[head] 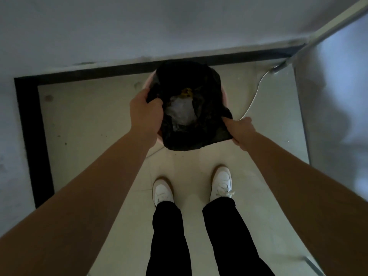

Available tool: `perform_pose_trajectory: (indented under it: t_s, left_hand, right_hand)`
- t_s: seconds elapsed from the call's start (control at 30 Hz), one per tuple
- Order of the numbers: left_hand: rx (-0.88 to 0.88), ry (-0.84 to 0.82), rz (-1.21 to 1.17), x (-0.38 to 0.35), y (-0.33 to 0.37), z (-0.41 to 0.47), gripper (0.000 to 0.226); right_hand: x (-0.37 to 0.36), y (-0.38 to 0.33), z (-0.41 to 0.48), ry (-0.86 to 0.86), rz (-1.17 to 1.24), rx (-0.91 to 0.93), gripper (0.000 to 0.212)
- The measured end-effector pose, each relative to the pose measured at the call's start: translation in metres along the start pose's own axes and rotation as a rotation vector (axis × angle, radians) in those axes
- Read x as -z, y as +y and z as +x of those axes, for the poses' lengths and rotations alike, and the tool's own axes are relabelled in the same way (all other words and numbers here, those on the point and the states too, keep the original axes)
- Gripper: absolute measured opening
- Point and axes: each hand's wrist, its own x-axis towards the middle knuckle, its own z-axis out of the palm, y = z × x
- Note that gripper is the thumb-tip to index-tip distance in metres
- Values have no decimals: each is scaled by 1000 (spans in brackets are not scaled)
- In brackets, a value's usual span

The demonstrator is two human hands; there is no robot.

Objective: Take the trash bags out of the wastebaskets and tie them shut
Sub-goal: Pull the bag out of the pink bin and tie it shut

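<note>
A black trash bag [189, 76] lines a pink wastebasket [153, 76] that stands on the floor against the far wall. Inside the bag lie white crumpled waste and something yellow. My left hand [144, 114] grips a bunch of the bag's rim on the left side. On the right side my right hand [242, 132] pinches the bag's edge near the front corner. The bag's mouth is open between my two hands. Most of the wastebasket is hidden under the bag.
Pale tiled floor [89, 120] with a black skirting along the back and left walls. A glass door or panel [328, 96] with a metal frame stands at the right. My two feet in white shoes [163, 192] stand just in front of the wastebasket.
</note>
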Motion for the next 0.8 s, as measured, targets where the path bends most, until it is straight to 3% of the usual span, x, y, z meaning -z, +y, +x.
perform_pose_trajectory:
  t_s: [0.1, 0.27, 0.4, 0.47, 0.5, 0.57, 0.63, 0.73, 0.8]
  left_hand:
    - [-130, -129, 105, -5, -6, 0, 34]
    - [-510, -501, 507, -13, -9, -14, 22]
    - [-617, -582, 625, -15, 15, -4, 17]
    - [-589, -462, 636, -15, 21, 9, 18]
    - [-480, -345, 501, -13, 25, 17, 20]
    - [-137, -104, -3, -2, 41, 36, 20]
    - [100, 51, -375, 21, 60, 56, 12]
    - [115, 78, -572, 36, 78, 75, 15]
    - [67, -72, -678, 29, 84, 74, 22]
  right_hand:
    - [-32, 16, 15, -99, -150, 38, 44]
    - [-54, 31, 17, 180, -317, 137, 40]
    - [-64, 36, 12, 199, -274, 136, 37]
    - [-68, 29, 7, 186, -238, 164, 37]
    - [-68, 26, 7, 176, -236, 189, 37]
    - [-59, 26, 8, 152, -272, 256, 36]
    - [-45, 32, 11, 110, -332, 322, 34]
    - [-24, 45, 14, 90, -445, 364, 32]
    - [-21, 44, 16, 105, -487, 364, 32]
